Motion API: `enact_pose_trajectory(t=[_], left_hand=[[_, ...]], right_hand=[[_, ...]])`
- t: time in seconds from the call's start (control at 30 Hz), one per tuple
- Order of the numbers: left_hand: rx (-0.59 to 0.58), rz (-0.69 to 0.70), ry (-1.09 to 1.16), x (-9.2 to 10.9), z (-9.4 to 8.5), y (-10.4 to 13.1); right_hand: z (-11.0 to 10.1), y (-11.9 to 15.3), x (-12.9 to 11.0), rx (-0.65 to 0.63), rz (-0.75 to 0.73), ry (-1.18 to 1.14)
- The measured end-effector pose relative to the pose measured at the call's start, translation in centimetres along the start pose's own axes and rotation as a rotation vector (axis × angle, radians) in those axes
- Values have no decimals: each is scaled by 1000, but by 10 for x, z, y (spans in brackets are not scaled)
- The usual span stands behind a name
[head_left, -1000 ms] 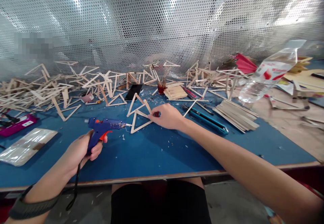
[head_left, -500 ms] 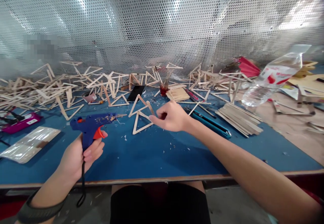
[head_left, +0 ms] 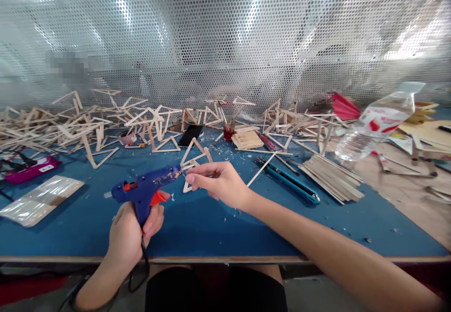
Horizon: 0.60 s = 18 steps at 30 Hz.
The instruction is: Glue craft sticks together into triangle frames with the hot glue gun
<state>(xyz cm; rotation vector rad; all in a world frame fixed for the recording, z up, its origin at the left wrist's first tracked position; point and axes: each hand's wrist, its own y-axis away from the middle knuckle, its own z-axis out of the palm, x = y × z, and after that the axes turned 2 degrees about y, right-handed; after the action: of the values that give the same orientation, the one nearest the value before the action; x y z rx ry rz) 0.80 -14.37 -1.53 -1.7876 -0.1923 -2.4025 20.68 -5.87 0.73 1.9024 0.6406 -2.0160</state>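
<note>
My left hand (head_left: 127, 233) is wrapped round the grip of a blue hot glue gun (head_left: 150, 181), with a finger by its orange trigger. The gun's nozzle points right, towards my right hand (head_left: 221, 181). There, thumb and forefinger come together in a pinch right at the nozzle tip; anything between them is too small to make out. Behind these fingers lies a triangular frame of wooden sticks (head_left: 189, 148), partly covered by the hand. A second stick triangle (head_left: 186, 188) shows only a corner below the nozzle.
Loose stick frames (head_left: 70, 126) are heaped along the perforated metal screen (head_left: 218, 39). To the right lie a teal utility knife (head_left: 292, 183), a stack of flat sticks (head_left: 331, 175) and a tilted water bottle (head_left: 377, 121). A plastic packet (head_left: 42, 200) and purple power strip (head_left: 33, 168) lie left.
The glue gun has moved right in my left hand. My right hand has come left and down from the stick frame to the nozzle. The camera view has tilted slightly.
</note>
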Motion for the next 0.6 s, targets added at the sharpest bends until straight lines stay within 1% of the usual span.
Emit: enact_pose_trajectory(t=[0.13,0.23,0.37,0.5,0.6], left_hand=[[24,15,-75,-6,4,4],[63,32,-80,-7,8,7],[88,31,-19,-9,8,6],[112,13,72,-11,6,4],[114,1,93,-12,4,3]], right_hand=[[4,0,2,-33,51,-57],[5,1,4,-15,57,-57],[6,1,5,-16,65,-92],[7,1,3,-24,85,-120],[9,1,0,-15,110,-130]])
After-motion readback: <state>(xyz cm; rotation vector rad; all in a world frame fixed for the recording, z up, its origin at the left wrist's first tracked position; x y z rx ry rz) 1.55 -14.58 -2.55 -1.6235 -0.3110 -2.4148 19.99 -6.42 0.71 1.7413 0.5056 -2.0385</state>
